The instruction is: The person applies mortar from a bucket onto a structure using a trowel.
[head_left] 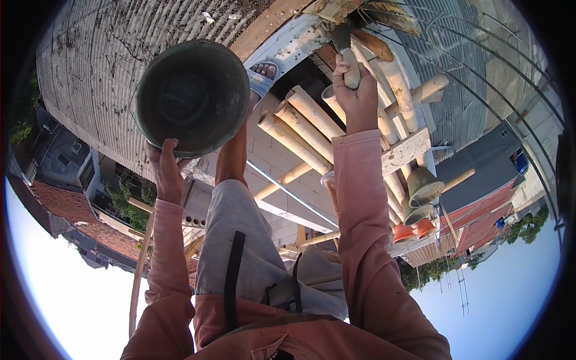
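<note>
My left hand (165, 171) grips the near rim of a round, dark bucket (231, 90), thumb over the edge. The bucket is tipped so its inside faces me, and no contents show in it. In my right hand (358, 99) is a trowel (351, 75), its pale handle wrapped by my fingers. The trowel's dark blade points away from me, at the edge of a mortar-smeared concrete beam (300, 39). Whether the blade touches the beam I cannot tell.
My sandalled foot (264, 71) rests by the beam. Bamboo poles (309, 114) lie below, over a drop. Thin rebar rods (474, 48) curve across the right. Corrugated roofing (90, 78) spreads at the left. Several buckets (425, 185) stand at the right.
</note>
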Demonstrator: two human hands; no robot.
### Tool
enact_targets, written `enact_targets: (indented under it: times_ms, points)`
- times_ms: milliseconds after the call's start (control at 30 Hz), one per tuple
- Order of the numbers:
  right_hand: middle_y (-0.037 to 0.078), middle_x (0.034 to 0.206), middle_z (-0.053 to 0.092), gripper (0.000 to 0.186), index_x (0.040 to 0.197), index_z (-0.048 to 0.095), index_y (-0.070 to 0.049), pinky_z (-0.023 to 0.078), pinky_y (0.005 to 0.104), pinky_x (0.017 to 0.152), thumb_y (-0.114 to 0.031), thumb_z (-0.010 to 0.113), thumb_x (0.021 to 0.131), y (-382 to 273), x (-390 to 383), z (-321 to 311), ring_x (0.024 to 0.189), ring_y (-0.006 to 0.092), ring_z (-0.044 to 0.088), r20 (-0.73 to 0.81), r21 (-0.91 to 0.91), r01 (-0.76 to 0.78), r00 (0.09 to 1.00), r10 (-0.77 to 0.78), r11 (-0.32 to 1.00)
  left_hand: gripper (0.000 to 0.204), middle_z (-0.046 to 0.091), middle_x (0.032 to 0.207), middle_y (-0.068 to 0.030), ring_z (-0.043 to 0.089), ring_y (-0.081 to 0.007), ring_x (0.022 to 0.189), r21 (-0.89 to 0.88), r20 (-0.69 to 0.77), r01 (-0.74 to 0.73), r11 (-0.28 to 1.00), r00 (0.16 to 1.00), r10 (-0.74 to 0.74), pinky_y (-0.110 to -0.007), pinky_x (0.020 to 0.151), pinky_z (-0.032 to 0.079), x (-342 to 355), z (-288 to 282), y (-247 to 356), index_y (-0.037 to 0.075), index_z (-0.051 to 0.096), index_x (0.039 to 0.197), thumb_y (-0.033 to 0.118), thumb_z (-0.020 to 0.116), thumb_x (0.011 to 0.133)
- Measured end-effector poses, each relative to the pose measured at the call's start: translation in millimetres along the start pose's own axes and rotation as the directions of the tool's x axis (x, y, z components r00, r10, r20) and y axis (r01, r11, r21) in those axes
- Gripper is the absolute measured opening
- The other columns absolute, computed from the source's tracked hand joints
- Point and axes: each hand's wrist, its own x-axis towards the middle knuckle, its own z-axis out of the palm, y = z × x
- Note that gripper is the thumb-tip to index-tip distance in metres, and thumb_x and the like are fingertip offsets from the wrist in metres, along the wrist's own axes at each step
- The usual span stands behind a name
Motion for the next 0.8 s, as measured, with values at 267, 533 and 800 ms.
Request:
enact_targets:
  times_ms: [267,533,800]
  points:
    - [0.015,0.113,0.062,0.047,0.138,0.050,-0.004,0.052,0.0295,0.066,-0.018,0.066,0.097,0,-204,-59,0.079,0.0164,0.061,-0.048,-0.512,-0.264,0.959,0.280,0.817,0.046,0.058,0.123,-0.0084,0.063,-0.0242,0.112,0.007,0.159,-0.058,0.998,0.986,0.056,-0.045,0.091,0.060,2,36,7,0.011,0.052,0.132,0.015,0.066,0.088]
    - [0.020,0.105,0.066,0.040,0.134,0.051,0.000,0.055,0.0340,0.061,-0.018,0.062,0.100,24,-159,-7,0.071,0.0251,0.069,0.323,-0.910,0.348,0.936,0.140,-0.226,0.051,0.060,0.122,-0.0116,0.068,-0.0232,0.106,0.042,0.324,-0.164,0.985,0.935,0.142,-0.041,0.083,0.066,2,72,19,0.003,0.049,0.137,0.013,0.062,0.089]
    - [0.022,0.116,0.061,0.039,0.128,0.055,0.000,0.060,0.0364,0.062,-0.019,0.068,0.097,66,-160,-16,0.077,0.0336,0.072,0.670,-0.316,0.563,0.702,0.240,-0.764,0.043,0.066,0.114,-0.0085,0.064,-0.0124,0.095,0.115,0.413,-0.267,0.957,0.889,0.198,-0.028,0.076,0.058,15,73,25,-0.002,0.055,0.133,0.007,0.059,0.091]
